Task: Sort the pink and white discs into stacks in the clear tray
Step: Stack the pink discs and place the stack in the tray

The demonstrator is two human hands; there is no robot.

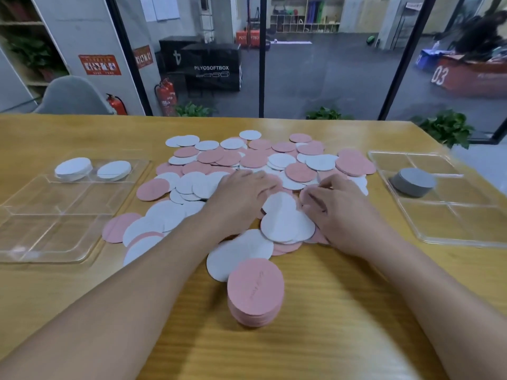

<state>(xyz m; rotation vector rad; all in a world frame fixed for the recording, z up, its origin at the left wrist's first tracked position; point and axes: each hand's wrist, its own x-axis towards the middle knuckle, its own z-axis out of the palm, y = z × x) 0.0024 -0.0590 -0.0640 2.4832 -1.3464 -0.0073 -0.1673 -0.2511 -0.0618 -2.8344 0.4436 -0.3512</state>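
A loose heap of pink and white discs (263,171) covers the middle of a wooden surface (343,311), many overlapping, some pink ones half buried under white. Nearest the person, a neat stack of pink discs (255,292) stands on the bare wood, not yet in any tray.

Both hands are in the heap. The left hand (241,193) lies palm down with its fingers fairly straight, spread over the discs and pressing on them. The right hand (340,209) has its fingers curled at the edge of a white disc (285,218) — whether it has actually pinched a disc I cannot tell, since the fingertips are hidden among the pieces.

To the left sits a clear tray (35,242) with dividers; two short stacks of white discs (74,167) fill its far compartments. To the right, a second clear tray (466,231) holds one grey stack (413,182).

The step looks like gathering one colour. It would go best by sliding discs off the top one at a time, steadying the heap with the flat hand, and squaring each stack before lifting — thin discs fan out easily.
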